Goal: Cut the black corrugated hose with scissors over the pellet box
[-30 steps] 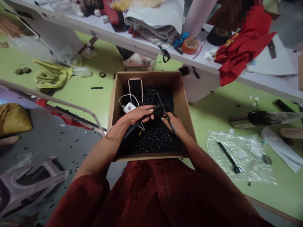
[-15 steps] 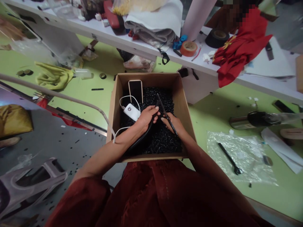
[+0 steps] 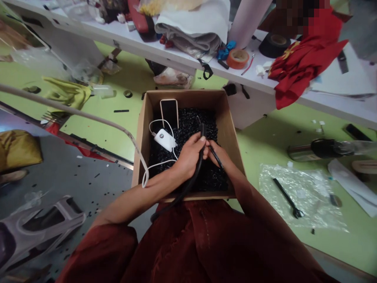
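Note:
My left hand (image 3: pixel 191 155) is closed round a long black ribbed strip (image 3: pixel 193 181), which looks like a hose or tube. It curves down over the box's front edge to my lap. Close beside it, touching or nearly so, my right hand (image 3: pixel 217 152) grips a slim dark tool (image 3: pixel 216 156), its exact kind unclear. Both hands are over a cardboard box (image 3: pixel 232 141) holding a mass of small black pieces (image 3: pixel 191 114). A phone (image 3: pixel 169 112) leans at the box's back left. In front of it lies a white power bank (image 3: pixel 165 139) with a white cable.
A raised white shelf (image 3: pixel 176 59) crosses behind the box, carrying cloth and tape rolls. To the right are a clear plastic bag (image 3: pixel 309 196), a black stick-like tool (image 3: pixel 285 196) and a metal flask (image 3: pixel 306 151). A stool (image 3: pixel 50 228) stands at lower left. A person in red (image 3: pixel 312 59) is beyond the shelf.
My left hand has moved right and slightly down with the black strip, coming up to my right hand. The strip now hangs out over the box's front edge. The dark tool is more hidden.

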The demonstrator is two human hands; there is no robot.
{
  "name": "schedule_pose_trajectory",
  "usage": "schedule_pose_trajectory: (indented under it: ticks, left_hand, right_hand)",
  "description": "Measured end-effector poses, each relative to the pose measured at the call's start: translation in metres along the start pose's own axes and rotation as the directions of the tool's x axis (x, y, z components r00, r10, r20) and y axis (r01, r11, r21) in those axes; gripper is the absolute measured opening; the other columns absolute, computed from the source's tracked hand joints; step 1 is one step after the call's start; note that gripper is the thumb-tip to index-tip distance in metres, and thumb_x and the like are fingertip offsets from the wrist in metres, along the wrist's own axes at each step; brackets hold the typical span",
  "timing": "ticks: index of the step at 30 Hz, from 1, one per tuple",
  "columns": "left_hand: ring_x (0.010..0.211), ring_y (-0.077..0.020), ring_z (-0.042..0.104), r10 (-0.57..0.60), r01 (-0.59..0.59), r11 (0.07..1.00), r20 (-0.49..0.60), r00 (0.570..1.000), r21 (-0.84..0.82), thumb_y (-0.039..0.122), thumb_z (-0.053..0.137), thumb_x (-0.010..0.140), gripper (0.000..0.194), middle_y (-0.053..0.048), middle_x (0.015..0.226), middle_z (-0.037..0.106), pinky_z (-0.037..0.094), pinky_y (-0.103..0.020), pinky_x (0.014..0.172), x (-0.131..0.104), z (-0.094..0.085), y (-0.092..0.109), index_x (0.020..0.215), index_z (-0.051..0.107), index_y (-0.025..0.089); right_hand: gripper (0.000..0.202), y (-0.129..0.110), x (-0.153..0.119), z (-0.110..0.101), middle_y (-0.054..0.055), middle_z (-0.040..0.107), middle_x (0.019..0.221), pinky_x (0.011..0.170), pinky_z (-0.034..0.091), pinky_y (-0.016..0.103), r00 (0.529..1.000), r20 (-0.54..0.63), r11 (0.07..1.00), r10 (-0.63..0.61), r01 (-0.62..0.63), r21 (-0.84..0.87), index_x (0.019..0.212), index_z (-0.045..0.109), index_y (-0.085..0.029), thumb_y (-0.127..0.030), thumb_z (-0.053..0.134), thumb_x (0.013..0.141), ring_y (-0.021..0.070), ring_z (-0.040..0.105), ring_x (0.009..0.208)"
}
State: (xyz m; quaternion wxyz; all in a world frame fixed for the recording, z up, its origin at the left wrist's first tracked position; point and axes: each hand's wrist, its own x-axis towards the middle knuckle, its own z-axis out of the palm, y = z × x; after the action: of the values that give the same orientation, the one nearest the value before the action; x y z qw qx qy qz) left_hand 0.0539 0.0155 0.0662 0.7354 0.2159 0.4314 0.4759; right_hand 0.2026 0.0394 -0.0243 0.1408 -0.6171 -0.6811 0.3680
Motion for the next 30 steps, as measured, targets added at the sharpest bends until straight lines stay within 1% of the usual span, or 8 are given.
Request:
schedule_pose_trajectory:
  ticks: [2,4,7,9,15,20,27,30]
  left_hand:
    - [0.052,-0.0035,0.043,0.112,-0.106,0.984,-0.035,0.993,0.145,0.014,0.049,0.087,0.022,0.003,0.073,0.05,0.036,-0.018,0.05,0.019,-0.015,-0.003,0.107,0.057,0.016]
    - [0.054,-0.0046,0.044,0.164,-0.152,0.936,-0.009,0.986,0.319,0.014,0.05,0.085,0.031,0.002,0.073,0.052,0.036,-0.019,0.05,0.037,-0.034,-0.002,0.115,0.058,0.017]
    - [0.052,-0.0051,0.041,0.201,-0.195,0.835,0.046,0.979,0.514,0.019,0.053,0.083,0.035,0.003,0.071,0.053,0.031,-0.02,0.049,0.052,-0.059,0.003,0.117,0.062,0.02]
    - [0.051,-0.0053,0.039,0.212,-0.219,0.781,0.082,0.974,0.584,0.022,0.054,0.083,0.034,0.002,0.07,0.055,0.03,-0.02,0.05,0.054,-0.067,0.006,0.114,0.065,0.021]
    - [0.056,-0.0085,0.043,0.238,-0.213,0.661,0.068,0.969,0.72,0.033,0.052,0.084,0.033,0.0,0.07,0.059,0.034,-0.022,0.058,0.059,-0.069,0.003,0.106,0.069,0.016]
    - [0.06,-0.0105,0.047,0.275,-0.231,0.532,0.092,0.957,0.815,0.038,0.049,0.085,0.033,-0.002,0.069,0.06,0.036,-0.024,0.059,0.064,-0.071,0.002,0.085,0.07,0.012]
    - [0.065,-0.0116,0.051,0.298,-0.287,0.454,0.159,0.941,0.843,0.034,0.046,0.088,0.032,-0.001,0.07,0.062,0.039,-0.023,0.063,0.06,-0.072,0.004,0.098,0.069,0.014]
    - [0.067,-0.0121,0.052,0.301,-0.323,0.41,0.208,0.931,0.853,0.032,0.046,0.088,0.031,-0.001,0.07,0.061,0.04,-0.024,0.066,0.06,-0.073,0.004,0.096,0.069,0.014]
  right_hand:
    - [0.042,0.003,0.0,0.001,0.005,0.067,0.094,0.073,0.049,0.033,1.0,0.015,0.998,-0.003,0.002,0.066,0.118,0.052,-0.024,-0.051,0.041,0.089,0.0184,0.064,0.077]
    - [0.043,0.005,0.0,0.001,0.005,0.066,0.095,0.077,0.049,0.034,0.999,0.031,0.992,-0.025,0.021,0.127,0.12,0.05,-0.023,-0.052,0.04,0.089,0.0179,0.064,0.078]
    - [0.044,0.005,0.0,0.001,0.007,0.064,0.102,0.083,0.048,0.036,0.997,0.042,0.979,-0.069,0.06,0.195,0.121,0.048,-0.022,-0.052,0.041,0.089,0.0186,0.063,0.086]
    - [0.044,0.003,-0.001,0.0,0.008,0.062,0.106,0.086,0.047,0.036,0.994,0.043,0.972,-0.101,0.089,0.216,0.121,0.047,-0.022,-0.051,0.043,0.088,0.019,0.062,0.089]
    - [0.043,-0.003,-0.004,-0.001,0.006,0.063,0.098,0.08,0.047,0.034,0.987,0.097,0.975,-0.131,0.11,0.195,0.12,0.047,-0.021,-0.048,0.049,0.086,0.0202,0.061,0.086]
    - [0.045,-0.002,-0.004,0.0,0.005,0.066,0.095,0.077,0.046,0.033,0.983,0.114,0.979,-0.141,0.122,0.162,0.122,0.047,-0.022,-0.047,0.05,0.085,0.0216,0.061,0.088]
    - [0.047,-0.003,-0.004,-0.001,0.007,0.066,0.098,0.077,0.046,0.034,0.983,0.152,0.987,-0.104,0.084,0.135,0.123,0.048,-0.021,-0.047,0.05,0.084,0.0229,0.062,0.09]
    - [0.048,-0.005,-0.004,-0.002,0.007,0.066,0.1,0.078,0.046,0.034,0.984,0.155,0.989,-0.093,0.073,0.13,0.123,0.048,-0.02,-0.047,0.051,0.084,0.0229,0.062,0.091]
